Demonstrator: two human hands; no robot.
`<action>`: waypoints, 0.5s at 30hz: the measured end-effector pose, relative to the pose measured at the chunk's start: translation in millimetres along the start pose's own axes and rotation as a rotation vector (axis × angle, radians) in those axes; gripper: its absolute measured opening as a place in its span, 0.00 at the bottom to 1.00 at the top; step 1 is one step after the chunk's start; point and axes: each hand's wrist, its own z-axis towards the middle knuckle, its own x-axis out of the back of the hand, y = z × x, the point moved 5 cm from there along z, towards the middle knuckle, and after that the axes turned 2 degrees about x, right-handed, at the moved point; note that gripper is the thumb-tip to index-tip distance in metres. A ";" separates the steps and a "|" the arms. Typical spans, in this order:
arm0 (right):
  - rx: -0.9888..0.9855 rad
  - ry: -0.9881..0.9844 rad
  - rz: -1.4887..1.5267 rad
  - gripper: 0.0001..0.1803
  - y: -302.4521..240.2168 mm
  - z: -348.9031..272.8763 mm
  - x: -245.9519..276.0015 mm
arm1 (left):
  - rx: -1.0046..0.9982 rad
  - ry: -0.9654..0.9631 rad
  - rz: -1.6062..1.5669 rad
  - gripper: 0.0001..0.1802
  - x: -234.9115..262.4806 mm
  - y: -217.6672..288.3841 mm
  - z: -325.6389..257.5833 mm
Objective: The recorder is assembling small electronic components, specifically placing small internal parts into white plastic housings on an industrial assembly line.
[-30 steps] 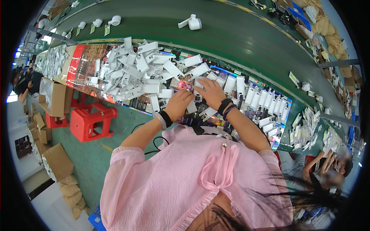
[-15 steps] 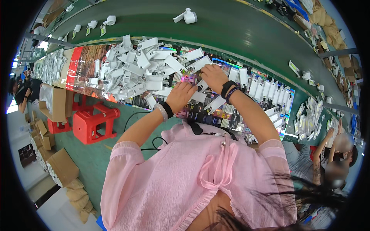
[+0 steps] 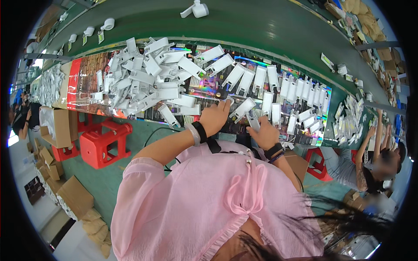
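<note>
Flat, oblong white plastic parts lie over the bench. My left hand (image 3: 214, 117) is closed at the front middle of the bench, its fingertips on a white plastic part (image 3: 229, 100) that shows only at its end. Close to the bench's near edge, my right hand (image 3: 264, 135) grips another white plastic part (image 3: 253, 120) between thumb and fingers; its lower end is hidden by the hand. Between the hands and just beyond them lies a loose white part (image 3: 242, 108). Several more stand in a slanting row (image 3: 259, 80) farther off.
A big heap of white parts (image 3: 143, 76) covers the bench's left side. Behind runs a green conveyor belt (image 3: 261, 30) carrying a white round-headed piece (image 3: 200, 9). A red stool (image 3: 102, 143) stands at left. A co-worker (image 3: 370, 161) sits at right beside another pile (image 3: 349, 119).
My right hand has drawn back toward me from the far row and now holds a part. My left hand has shifted slightly nearer. More parts show in the row, and the whole view has shifted.
</note>
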 end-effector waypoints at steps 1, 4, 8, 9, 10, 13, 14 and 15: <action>-0.050 0.018 -0.062 0.31 -0.6 -2.4 -2.7 | 0.040 -0.053 0.006 0.36 -3.8 -0.4 0.4; -0.158 0.065 -0.113 0.31 2.7 0.4 -4.0 | 0.102 -0.154 -0.061 0.36 -15.6 3.3 2.3; -0.189 0.265 -0.092 0.31 22.9 7.8 -4.3 | 0.142 -0.167 -0.366 0.36 -16.8 11.5 10.0; -0.195 0.300 -0.068 0.32 28.4 9.5 -4.1 | 0.134 -0.169 -0.363 0.36 -14.3 13.7 10.9; -0.202 0.305 -0.065 0.32 31.7 8.5 -5.2 | 0.132 -0.185 -0.478 0.35 -11.6 15.9 11.1; -0.239 0.294 -0.035 0.31 31.3 7.0 -0.1 | -0.028 -0.158 -0.490 0.34 0.3 19.2 13.8; -0.241 0.267 -0.017 0.31 26.9 8.7 0.3 | -0.179 -0.107 -0.382 0.34 6.9 23.6 13.1; -0.242 0.240 0.000 0.31 22.8 10.7 0.6 | -0.238 -0.055 -0.383 0.35 14.7 26.9 10.9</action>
